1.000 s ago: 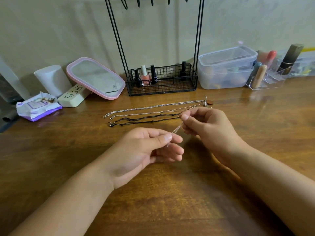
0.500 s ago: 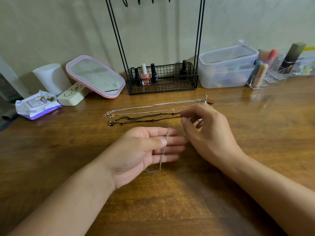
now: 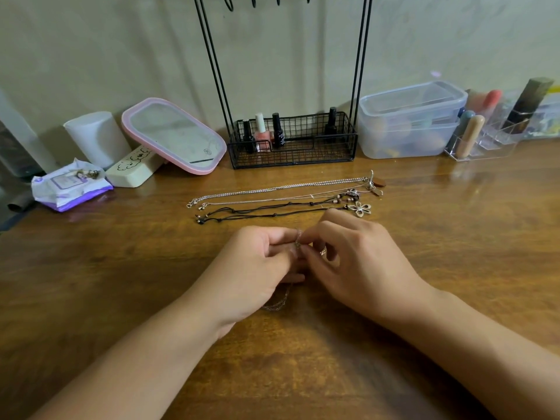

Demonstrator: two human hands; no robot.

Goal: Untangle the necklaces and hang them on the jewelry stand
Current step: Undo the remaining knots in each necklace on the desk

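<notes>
My left hand [image 3: 254, 268] and my right hand [image 3: 354, 262] meet over the middle of the wooden table, both pinching a thin silver chain [image 3: 297, 242] between their fingertips. A loop of that chain [image 3: 277, 304] hangs below my left hand onto the wood. Beyond the hands several necklaces lie stretched side by side: silver chains [image 3: 281, 187] and black cords [image 3: 266, 209], one with a flower pendant [image 3: 360, 208]. The black wire jewelry stand [image 3: 291, 140] rises at the back centre, its hooks cut off at the top edge.
Nail polish bottles [image 3: 262, 133] stand in the stand's basket. Left of it are a pink-rimmed mirror [image 3: 174, 136], a white cylinder [image 3: 97, 137] and a wipes pack [image 3: 71, 184]. Right of it are clear plastic tubs [image 3: 409, 119] and an acrylic organiser [image 3: 491, 137].
My right hand moved left to my left hand and took hold of the chain. My left hand's fingers curled from flat to a pinch, with the chain's loop still hanging below.
</notes>
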